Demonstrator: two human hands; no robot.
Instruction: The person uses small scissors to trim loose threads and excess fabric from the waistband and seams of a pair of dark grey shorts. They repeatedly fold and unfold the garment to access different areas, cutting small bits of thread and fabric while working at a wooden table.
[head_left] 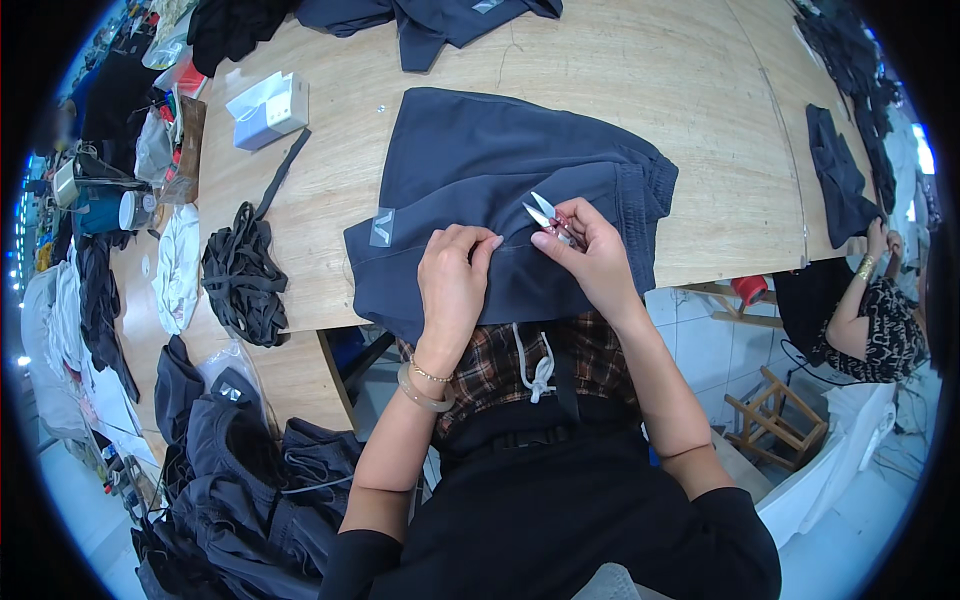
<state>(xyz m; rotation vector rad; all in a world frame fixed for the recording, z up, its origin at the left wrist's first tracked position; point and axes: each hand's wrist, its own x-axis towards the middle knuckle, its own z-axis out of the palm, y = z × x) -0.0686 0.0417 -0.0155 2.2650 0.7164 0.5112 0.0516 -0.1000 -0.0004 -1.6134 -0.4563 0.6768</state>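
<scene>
Dark blue-grey shorts (470,135) lie on the wooden table in front of me, their gathered elastic waistband (634,205) to the right. My right hand (600,262) grips a pair of thread snips (542,212), blades pointing up and left, just above the fabric. Thumb and forefinger of my left hand (452,275) are pinched together over a seam near the middle of the shorts. What sits between those fingertips is too small to make out. A clear sticker (381,228) is on the leg, left of my left hand.
On the left are a tissue box (272,112), a bundle of dark straps (245,275) and a heap of dark garments (235,470). More dark clothing (430,25) lies at the far edge. At the right, another person (870,315) handles a dark garment (838,185) near a wooden stool (780,420).
</scene>
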